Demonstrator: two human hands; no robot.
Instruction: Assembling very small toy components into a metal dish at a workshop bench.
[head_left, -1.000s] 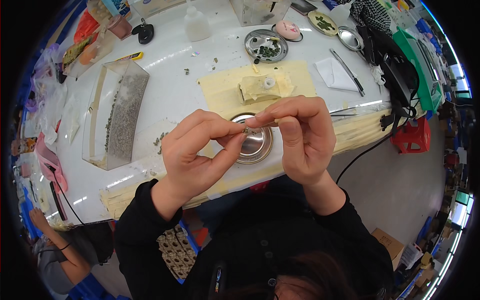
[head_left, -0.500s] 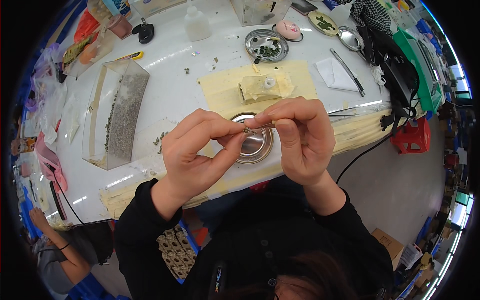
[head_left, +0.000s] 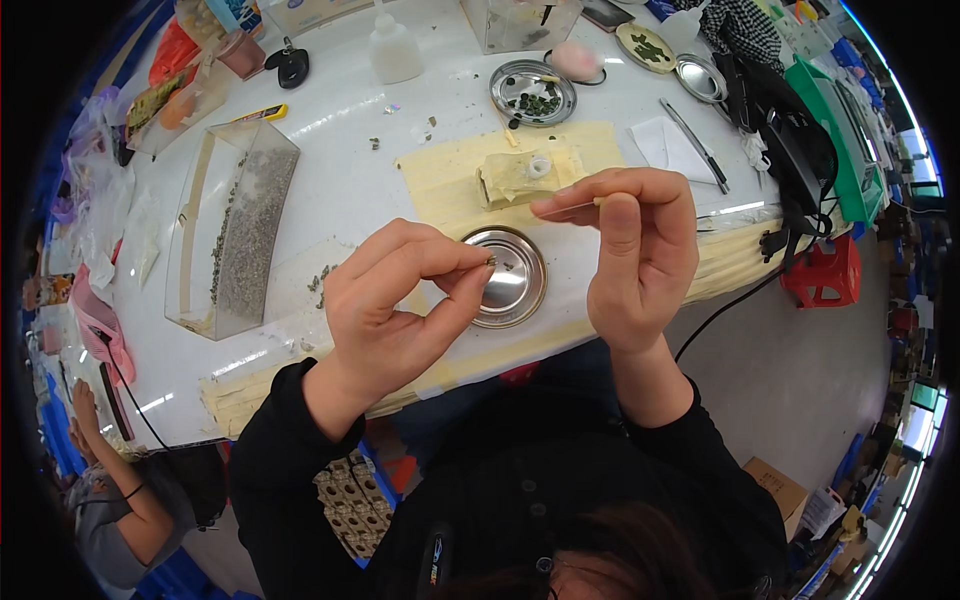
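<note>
My left hand [head_left: 395, 300] pinches a tiny greenish-metallic piece [head_left: 491, 261] between thumb and index fingertip, at the left rim of a round shiny metal dish [head_left: 522, 300]. To the right of the dish, my right hand [head_left: 645, 255] is raised with thumb and index finger closed on a thin stick-like tool [head_left: 580, 208], whose pale yellowish end shows at the thumb tip. Its exact kind cannot be made out. A few small specks lie in the dish. Beyond it stands a tape-wrapped block [head_left: 505, 190] bearing a small white cup [head_left: 539, 165].
A clear box of grey granules [head_left: 255, 230] stands left. Farther back are a metal plate with dark green pieces [head_left: 560, 112], a white squeeze bottle [head_left: 394, 50] and a yellow cutter [head_left: 262, 112]. At right lie a pen [head_left: 695, 145] and white paper [head_left: 665, 150]. Another person's arm [head_left: 120, 480] shows lower left.
My right hand has moved right and slightly up, away from my left fingertips, carrying the thin tool. My left hand stays nearly in place. The other person's hand has risen.
</note>
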